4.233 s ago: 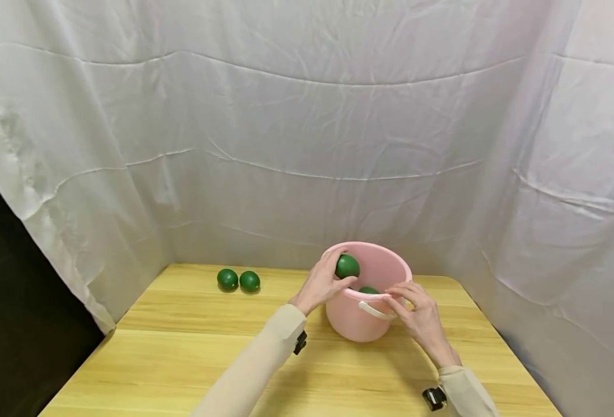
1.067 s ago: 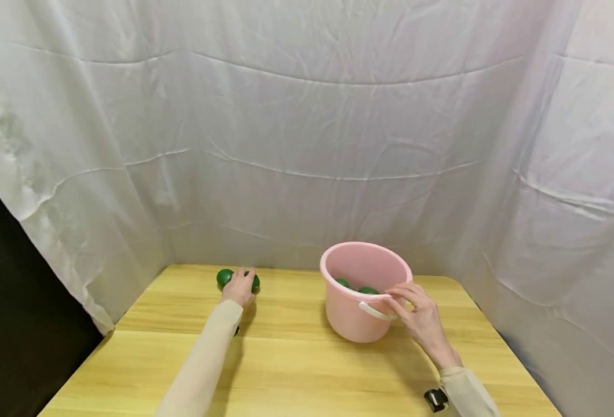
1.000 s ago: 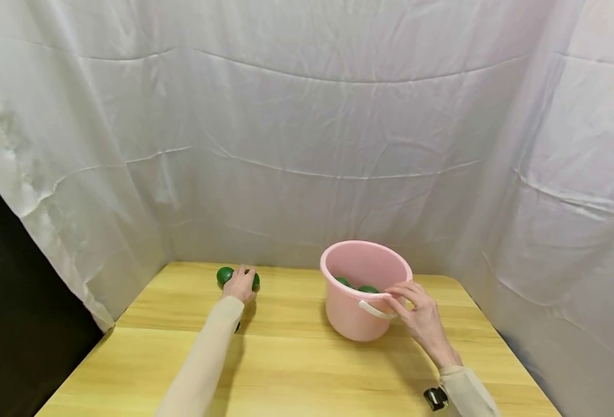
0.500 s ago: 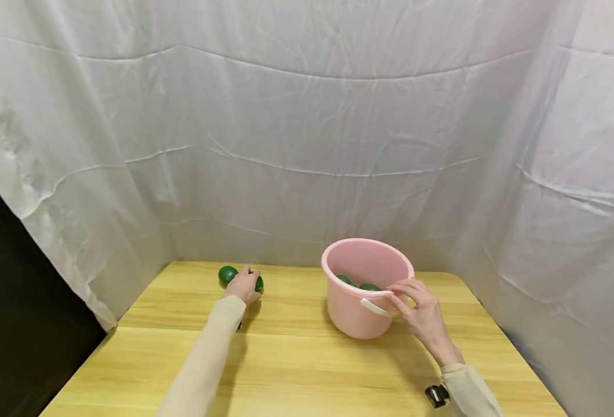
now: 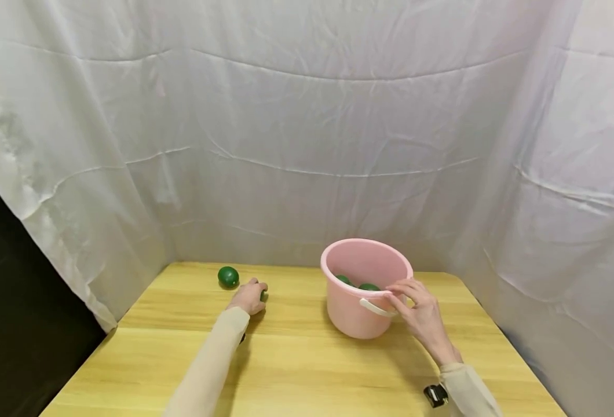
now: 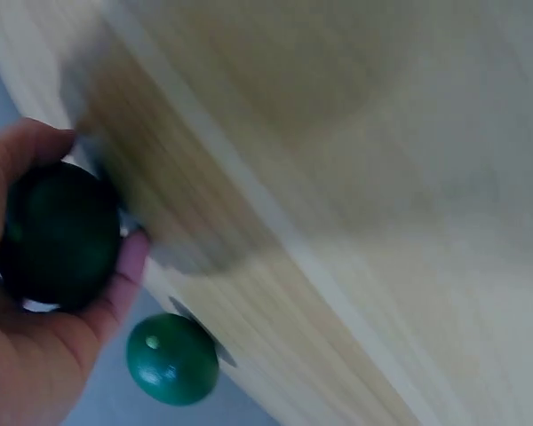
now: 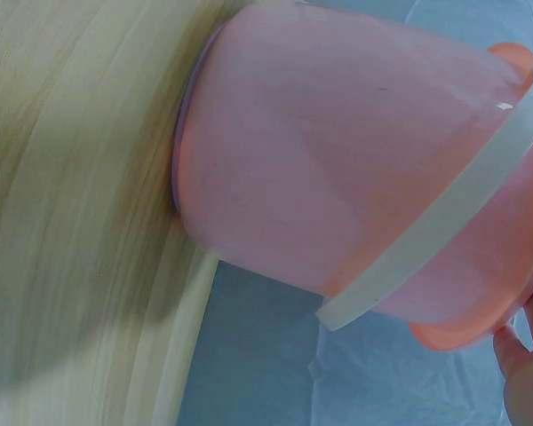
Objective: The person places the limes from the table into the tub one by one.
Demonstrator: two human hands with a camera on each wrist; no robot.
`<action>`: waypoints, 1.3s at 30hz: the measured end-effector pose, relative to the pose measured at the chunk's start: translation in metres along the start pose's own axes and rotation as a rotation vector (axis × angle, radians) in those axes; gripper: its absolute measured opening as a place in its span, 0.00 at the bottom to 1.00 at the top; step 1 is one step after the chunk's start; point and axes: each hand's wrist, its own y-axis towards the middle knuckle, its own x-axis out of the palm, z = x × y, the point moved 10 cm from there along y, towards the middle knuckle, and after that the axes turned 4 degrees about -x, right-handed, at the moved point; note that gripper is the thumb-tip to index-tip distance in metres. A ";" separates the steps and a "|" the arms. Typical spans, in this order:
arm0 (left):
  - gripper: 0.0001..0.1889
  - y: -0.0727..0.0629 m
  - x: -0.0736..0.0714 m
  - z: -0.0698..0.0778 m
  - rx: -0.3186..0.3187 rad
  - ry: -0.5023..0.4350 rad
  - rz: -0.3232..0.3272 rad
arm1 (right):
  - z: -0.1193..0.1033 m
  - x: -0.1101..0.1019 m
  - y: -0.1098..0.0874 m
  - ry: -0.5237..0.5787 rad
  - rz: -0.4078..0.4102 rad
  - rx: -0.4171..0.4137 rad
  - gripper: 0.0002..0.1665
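My left hand (image 5: 247, 297) grips a smooth dark green avocado (image 6: 62, 235) over the left part of the table; in the head view the hand hides most of it. Behind and to the left, a second avocado (image 5: 228, 277) lies on the wood. A pink bucket (image 5: 356, 315) stands upright right of centre, its white handle (image 5: 376, 307) hanging down the front. Inside it show the tops of two more green fruits, one at the front (image 5: 369, 286) and one at the left (image 5: 344, 279). My right hand (image 5: 421, 315) pinches the bucket's rim at the near right.
The light wooden table (image 5: 307, 370) runs under everything. Pale grey cloth (image 5: 296, 133) hangs right behind its back edge and along both sides. A black area (image 5: 20, 324) lies beyond the table at the left.
Earlier my left hand let an avocado into the bucket, then reached left to one of the two on the table. Now that one has moved slightly rightward and nearer, in hand. The right hand stays put.
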 end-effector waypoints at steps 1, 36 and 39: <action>0.21 0.000 -0.001 0.002 0.008 0.006 0.010 | 0.000 0.000 0.001 0.003 0.001 0.001 0.14; 0.20 -0.009 -0.068 0.032 0.001 -0.356 0.248 | 0.002 0.004 -0.003 -0.005 -0.008 0.032 0.13; 0.18 -0.009 -0.076 0.039 0.026 -0.374 0.265 | 0.002 0.004 -0.002 -0.003 -0.005 0.026 0.13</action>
